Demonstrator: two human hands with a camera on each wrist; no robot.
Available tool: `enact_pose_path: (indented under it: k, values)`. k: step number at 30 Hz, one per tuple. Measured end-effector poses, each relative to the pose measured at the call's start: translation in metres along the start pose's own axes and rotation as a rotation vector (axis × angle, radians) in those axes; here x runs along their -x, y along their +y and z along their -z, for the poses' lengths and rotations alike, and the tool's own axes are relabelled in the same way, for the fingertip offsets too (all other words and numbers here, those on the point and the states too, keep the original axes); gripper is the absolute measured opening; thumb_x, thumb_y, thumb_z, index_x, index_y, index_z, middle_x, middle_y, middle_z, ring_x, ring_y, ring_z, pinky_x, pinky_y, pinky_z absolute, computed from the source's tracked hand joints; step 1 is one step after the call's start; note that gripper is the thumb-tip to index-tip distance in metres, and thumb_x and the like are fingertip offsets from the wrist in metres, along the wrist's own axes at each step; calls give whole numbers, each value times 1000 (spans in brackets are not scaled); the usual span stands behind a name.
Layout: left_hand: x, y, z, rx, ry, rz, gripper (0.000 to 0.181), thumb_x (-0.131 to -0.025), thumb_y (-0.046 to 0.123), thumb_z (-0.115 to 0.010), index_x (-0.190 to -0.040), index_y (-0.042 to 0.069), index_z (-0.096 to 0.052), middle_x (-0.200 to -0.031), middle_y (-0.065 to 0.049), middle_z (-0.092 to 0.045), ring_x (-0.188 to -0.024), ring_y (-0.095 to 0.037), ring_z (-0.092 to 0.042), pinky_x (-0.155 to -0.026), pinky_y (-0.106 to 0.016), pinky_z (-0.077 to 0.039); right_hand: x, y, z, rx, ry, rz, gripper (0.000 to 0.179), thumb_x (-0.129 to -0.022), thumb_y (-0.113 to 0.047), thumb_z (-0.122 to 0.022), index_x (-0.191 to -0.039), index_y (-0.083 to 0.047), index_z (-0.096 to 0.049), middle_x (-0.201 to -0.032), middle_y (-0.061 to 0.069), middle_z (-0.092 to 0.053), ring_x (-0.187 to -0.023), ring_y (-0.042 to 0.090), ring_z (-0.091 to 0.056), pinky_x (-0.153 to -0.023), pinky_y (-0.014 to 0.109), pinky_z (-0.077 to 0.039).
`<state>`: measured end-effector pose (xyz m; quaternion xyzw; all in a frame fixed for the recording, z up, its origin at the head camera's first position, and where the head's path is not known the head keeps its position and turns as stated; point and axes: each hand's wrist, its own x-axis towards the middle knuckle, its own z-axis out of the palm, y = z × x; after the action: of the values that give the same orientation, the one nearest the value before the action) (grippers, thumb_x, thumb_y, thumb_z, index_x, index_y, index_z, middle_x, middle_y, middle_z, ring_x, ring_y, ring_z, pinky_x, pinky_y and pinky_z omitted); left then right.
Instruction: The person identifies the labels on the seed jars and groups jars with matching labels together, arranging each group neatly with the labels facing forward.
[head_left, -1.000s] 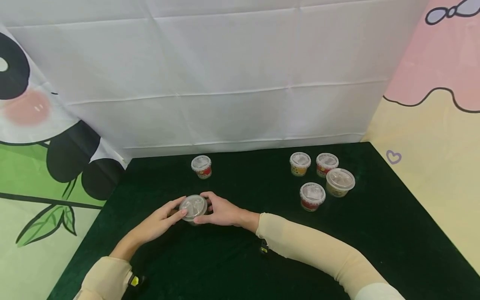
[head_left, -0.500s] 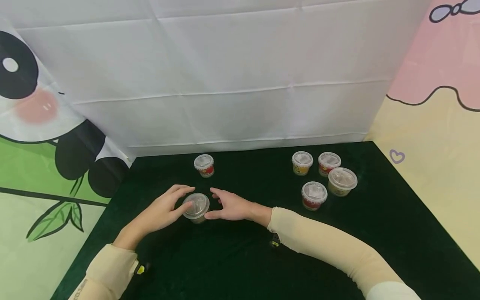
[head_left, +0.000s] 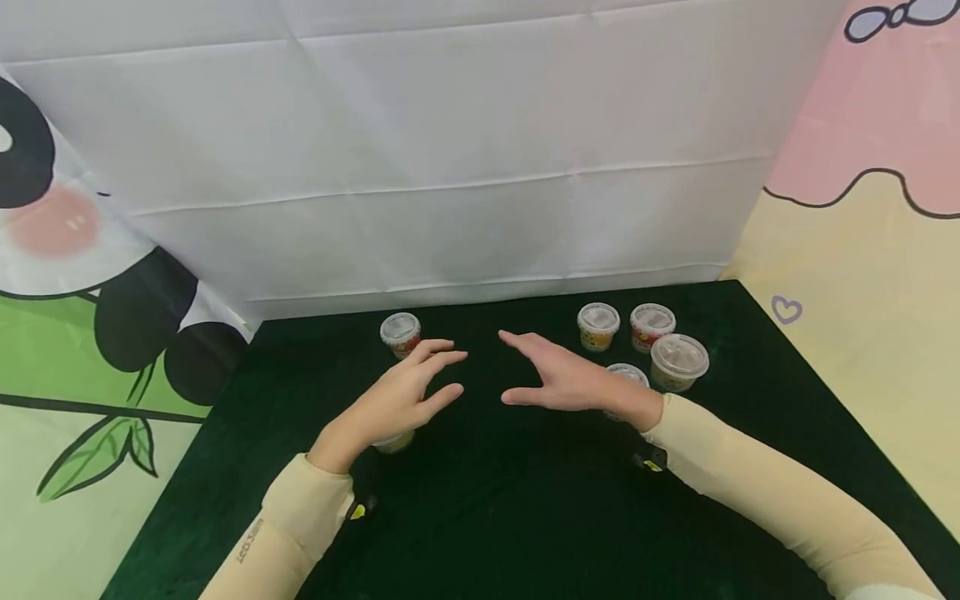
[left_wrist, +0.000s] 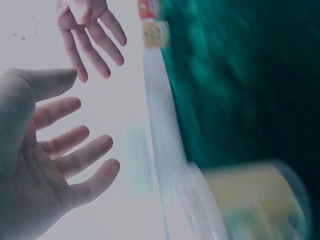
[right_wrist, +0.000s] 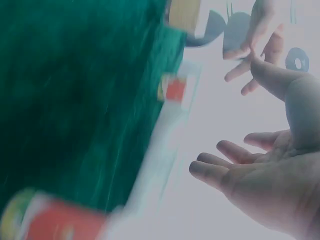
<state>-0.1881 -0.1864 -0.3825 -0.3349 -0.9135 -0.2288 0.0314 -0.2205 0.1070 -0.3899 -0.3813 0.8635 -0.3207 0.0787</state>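
Observation:
My left hand (head_left: pixel 397 400) is raised over a large lidded plastic tub (head_left: pixel 394 443), whose lid it mostly hides in the head view; the fingers are spread and hold nothing. In the left wrist view that tub's yellow side (left_wrist: pixel 255 200) appears blurred at the lower right. My right hand (head_left: pixel 562 377) hovers opposite, palm facing the left one, thumb and fingers apart with nothing between them. Beneath its wrist is a small clear-lidded tub (head_left: pixel 630 372), partly covered; a red-labelled tub (right_wrist: pixel 65 222) shows at the lower left of the right wrist view.
Behind the left hand stands a small red-labelled tub (head_left: pixel 400 330). On the right are a yellow-labelled tub (head_left: pixel 597 333), a red-labelled one (head_left: pixel 652 323) and a larger lidded tub (head_left: pixel 679 358). Dark green cloth (head_left: pixel 495 517) covers the table; a white curtain (head_left: pixel 465 233) hangs behind.
Both hands have let go of the large tub and moved up and to the right, the right hand farther. The tub stays on the left of the table.

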Motion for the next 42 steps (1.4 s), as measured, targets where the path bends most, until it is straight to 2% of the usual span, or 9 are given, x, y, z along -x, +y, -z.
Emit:
enact_pose_path:
  k: [7, 10, 13, 16, 23, 31, 36, 42]
  values:
    - [-45, 31, -27, 27, -8, -50, 55, -105, 39, -56, -153, 16, -44, -154, -10, -36, -104, -20, -63, -98, -43, -51, 45, 29, 34, -42, 86, -79, 94, -91, -43, -77, -161, -11, -23, -162, 14, -31, -145, 35, -34, -111, 59, -37]
    - [-61, 44, -44, 36, -40, -80, 58, -105, 38, -56, -155, 13, -40, -154, -12, -36, -116, -22, -60, -101, -42, -49, 62, 41, 42, -34, 119, -111, 97, -88, -41, -80, -161, -10, -23, -163, 16, -28, -145, 40, -32, -108, 64, -36]
    - [-74, 57, -61, 42, -94, -91, 62, -105, 38, -55, -157, 12, -34, -155, -12, -36, -124, -23, -56, -104, -41, -48, 77, 53, 43, -23, 126, -127, 100, -87, -40, -82, -161, -9, -22, -162, 20, -27, -144, 45, -32, -108, 66, -35]
    - [-84, 66, -78, 26, -138, -81, 66, -105, 38, -56, -159, 12, -29, -154, -13, -37, -124, -22, -56, -103, -39, -48, 89, 64, 39, -37, 108, -121, 102, -87, -39, -81, -162, -7, -19, -161, 22, -26, -143, 48, -32, -108, 66, -34]
    - [-108, 79, -109, 30, -220, -51, 69, -105, 41, -55, -161, 14, -25, -152, -13, -40, -123, -21, -57, -101, -35, -50, 111, 85, 31, -151, 86, -108, 101, -88, -28, -82, -161, -3, -16, -162, 25, -19, -144, 54, -25, -107, 67, -34]
    - [-120, 82, -121, 50, -260, -59, 67, -104, 38, -57, -160, 13, -28, -148, -12, -44, -123, -19, -56, -101, -33, -49, 121, 100, 22, -258, 49, -147, 99, -92, -24, -78, -162, -5, -10, -163, 26, -12, -145, 50, -23, -107, 63, -35]
    - [-124, 84, -124, 62, -266, -77, 65, -105, 38, -55, -159, 13, -29, -145, -11, -46, -120, -16, -56, -100, -30, -48, 125, 106, 21, -320, 39, -172, 92, -96, -19, -74, -162, -6, -11, -159, 29, -18, -142, 50, -30, -106, 58, -39]
    - [-126, 85, -124, 85, -265, -98, 55, -109, 35, -47, -157, 12, -34, -144, -10, -47, -114, -13, -56, -94, -24, -49, 127, 107, 23, -368, 31, -212, 87, -98, -19, -70, -161, -4, -12, -154, 28, -27, -137, 47, -38, -105, 56, -43]
